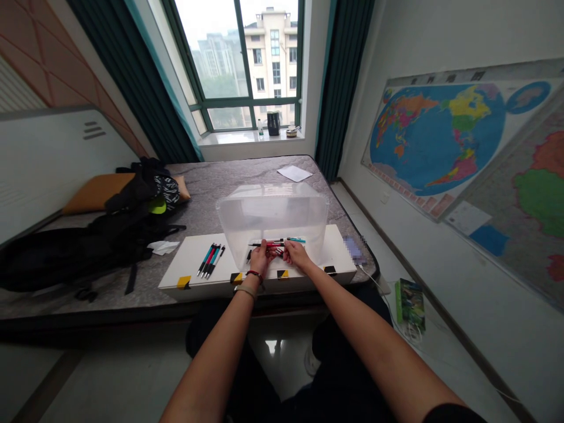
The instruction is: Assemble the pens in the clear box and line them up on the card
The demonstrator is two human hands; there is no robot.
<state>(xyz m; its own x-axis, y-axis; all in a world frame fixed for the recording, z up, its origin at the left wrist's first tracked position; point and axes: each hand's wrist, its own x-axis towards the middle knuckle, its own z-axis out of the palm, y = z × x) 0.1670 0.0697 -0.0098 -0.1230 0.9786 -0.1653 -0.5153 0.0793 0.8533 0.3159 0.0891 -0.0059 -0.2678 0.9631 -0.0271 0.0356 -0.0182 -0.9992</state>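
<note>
Grip: left hand pinching red pen, right hand curled, hold unclear | Lie: red pen crosswise between hands at clear bin; blue pen crosswise, nearer right hand | Count: one bin, about four pens rowed leftward on one white box; pens amid fingers uncountable

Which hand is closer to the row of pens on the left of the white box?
Left. The left hand is just right of the row of pens; the right hand is farther right, past the left hand.
</note>
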